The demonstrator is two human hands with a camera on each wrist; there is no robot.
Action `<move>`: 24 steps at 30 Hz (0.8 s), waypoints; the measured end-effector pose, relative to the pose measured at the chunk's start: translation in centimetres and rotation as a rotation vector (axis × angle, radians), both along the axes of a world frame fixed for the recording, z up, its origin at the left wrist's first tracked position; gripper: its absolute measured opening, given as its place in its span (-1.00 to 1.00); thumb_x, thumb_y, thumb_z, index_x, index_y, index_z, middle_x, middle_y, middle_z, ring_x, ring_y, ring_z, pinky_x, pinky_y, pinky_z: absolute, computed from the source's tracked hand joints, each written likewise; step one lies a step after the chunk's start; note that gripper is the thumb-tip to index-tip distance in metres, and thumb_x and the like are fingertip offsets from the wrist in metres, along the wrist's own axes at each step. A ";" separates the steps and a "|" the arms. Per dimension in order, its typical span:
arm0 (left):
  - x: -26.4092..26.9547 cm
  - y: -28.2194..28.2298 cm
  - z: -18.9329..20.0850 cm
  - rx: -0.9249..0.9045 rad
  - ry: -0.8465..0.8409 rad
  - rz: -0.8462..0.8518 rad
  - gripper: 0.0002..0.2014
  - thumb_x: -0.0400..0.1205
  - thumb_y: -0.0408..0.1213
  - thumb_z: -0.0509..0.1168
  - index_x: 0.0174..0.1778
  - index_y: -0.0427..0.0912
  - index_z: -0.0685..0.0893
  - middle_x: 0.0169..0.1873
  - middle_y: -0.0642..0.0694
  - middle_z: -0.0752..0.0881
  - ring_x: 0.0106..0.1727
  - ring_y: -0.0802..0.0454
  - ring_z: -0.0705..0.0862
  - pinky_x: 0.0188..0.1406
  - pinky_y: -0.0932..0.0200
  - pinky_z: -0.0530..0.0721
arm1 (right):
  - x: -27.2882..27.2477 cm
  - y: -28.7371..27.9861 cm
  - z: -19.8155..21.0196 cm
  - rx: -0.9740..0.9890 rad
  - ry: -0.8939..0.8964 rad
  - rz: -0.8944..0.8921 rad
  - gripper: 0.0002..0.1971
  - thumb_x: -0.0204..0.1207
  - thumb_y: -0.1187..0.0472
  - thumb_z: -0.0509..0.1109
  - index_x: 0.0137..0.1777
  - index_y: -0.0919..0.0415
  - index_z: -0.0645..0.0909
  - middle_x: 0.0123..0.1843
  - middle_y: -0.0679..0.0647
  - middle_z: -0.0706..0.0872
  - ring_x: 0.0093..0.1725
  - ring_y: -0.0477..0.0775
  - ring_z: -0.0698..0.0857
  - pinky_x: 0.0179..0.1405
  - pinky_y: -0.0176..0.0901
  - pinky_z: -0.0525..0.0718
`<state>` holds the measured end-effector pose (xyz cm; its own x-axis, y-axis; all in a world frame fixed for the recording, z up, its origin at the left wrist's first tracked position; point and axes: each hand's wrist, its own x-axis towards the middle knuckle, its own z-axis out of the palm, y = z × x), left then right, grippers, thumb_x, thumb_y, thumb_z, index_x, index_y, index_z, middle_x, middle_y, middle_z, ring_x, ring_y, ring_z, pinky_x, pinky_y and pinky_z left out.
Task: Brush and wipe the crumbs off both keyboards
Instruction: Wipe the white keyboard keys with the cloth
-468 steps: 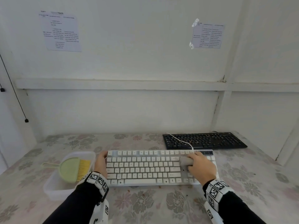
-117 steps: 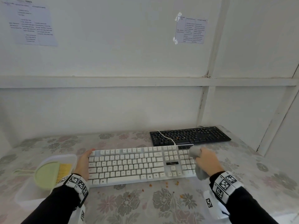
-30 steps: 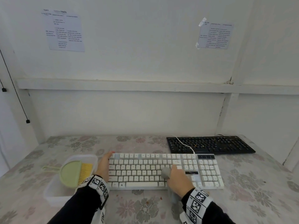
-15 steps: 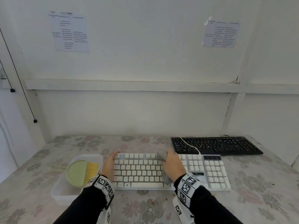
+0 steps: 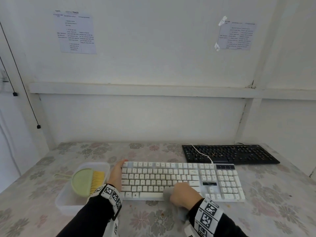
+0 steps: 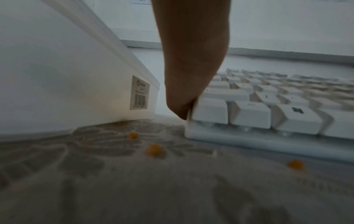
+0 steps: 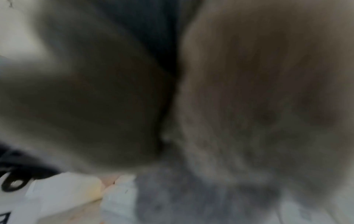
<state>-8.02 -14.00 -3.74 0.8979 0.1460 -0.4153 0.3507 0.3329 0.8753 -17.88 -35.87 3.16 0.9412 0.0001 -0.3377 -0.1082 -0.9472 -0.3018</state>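
The white keyboard [image 5: 181,177] lies in the middle of the floral table, with the black keyboard [image 5: 229,153] behind it to the right. My right hand [image 5: 183,194] grips a grey cloth [image 5: 167,192] and presses it on the white keyboard's bottom row, right of the space bar. The right wrist view is blurred, showing only the grey cloth [image 7: 191,197] over white keys. My left hand [image 5: 118,173] lies straight along the white keyboard's left edge [image 6: 193,115] and presses against it. Orange crumbs [image 6: 154,149] lie on the table in front; more crumbs [image 5: 212,153] sit on the black keyboard.
A clear plastic tray [image 5: 68,202] stands just left of my left hand, holding a green dustpan [image 5: 82,182] and a yellow-bristled brush [image 5: 97,180]. The white keyboard's cable [image 5: 201,153] runs over the black keyboard. A white wall closes the table's far side.
My right hand has drawn the cloth from the white keyboard's top row down to its bottom row, a little to the right. The left hand stays at the left edge.
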 end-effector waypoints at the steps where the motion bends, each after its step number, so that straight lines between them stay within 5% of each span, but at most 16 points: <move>1: -0.1 -0.1 0.2 0.007 0.009 -0.001 -0.63 0.61 0.09 0.21 0.02 -0.15 0.71 -0.21 -0.32 0.76 -0.27 -0.25 0.76 -0.07 -0.21 0.72 | 0.4 0.2 0.1 0.052 -0.067 -0.015 -0.67 0.61 0.27 0.16 0.34 0.31 0.45 0.30 0.17 0.58 0.10 0.10 0.64 -0.03 -0.23 0.60; 6: 0.0 -0.3 0.1 0.006 0.018 -0.006 -0.67 0.67 0.02 0.18 -0.13 -0.13 0.72 -0.36 -0.26 0.79 -0.38 -0.19 0.76 -0.20 -0.05 0.73 | 3.3 2.0 0.5 0.262 -0.407 -0.081 -0.67 0.64 0.18 0.18 0.36 0.24 0.33 0.29 0.15 0.49 0.04 0.02 0.59 0.02 -0.23 0.63; 9: 0.0 -0.3 0.1 -0.004 0.006 0.016 -0.69 0.66 0.02 0.20 -0.08 -0.12 0.71 -0.36 -0.24 0.79 -0.33 -0.20 0.75 -0.06 -0.15 0.71 | 3.7 2.8 0.1 0.204 -0.343 -0.070 -0.61 0.62 0.25 0.20 0.41 0.22 0.25 0.32 0.21 0.43 0.14 0.14 0.60 0.07 -0.14 0.63; 17: 0.1 -0.2 -0.1 -0.058 0.029 -0.005 -0.67 0.64 -0.02 0.21 -0.29 -0.14 0.69 -0.45 -0.23 0.76 -0.47 -0.16 0.74 -0.25 -0.02 0.74 | 1.2 3.2 -1.1 0.013 -0.082 0.017 -0.59 0.59 0.26 0.23 0.43 0.23 0.32 0.35 0.14 0.53 0.28 0.14 0.60 0.16 -0.10 0.56; 21: 0.3 -0.2 -0.3 -0.077 -0.013 0.030 -0.73 0.68 -0.06 0.17 0.08 -0.11 0.69 -0.23 -0.26 0.76 -0.25 -0.22 0.73 -0.04 -0.15 0.71 | 0.2 3.5 -0.3 -0.120 0.075 0.118 -0.58 0.59 0.19 0.23 0.42 0.30 0.40 0.38 0.17 0.50 0.30 0.18 0.59 0.22 -0.09 0.57; 24: 0.5 -0.2 -0.4 -0.087 -0.035 0.071 -0.76 0.72 -0.12 0.12 0.14 -0.07 0.66 -0.22 -0.27 0.74 -0.22 -0.22 0.70 -0.06 -0.12 0.68 | 0.8 3.8 0.3 0.002 -0.072 0.081 -0.62 0.59 0.18 0.23 0.38 0.28 0.42 0.34 0.16 0.54 0.24 0.14 0.63 0.08 -0.15 0.59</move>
<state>-7.51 -14.19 -4.16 0.9008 0.1746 -0.3977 0.2933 0.4308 0.8535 -17.07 -32.10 3.47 0.9599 0.0782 -0.2691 -0.0089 -0.9513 -0.3082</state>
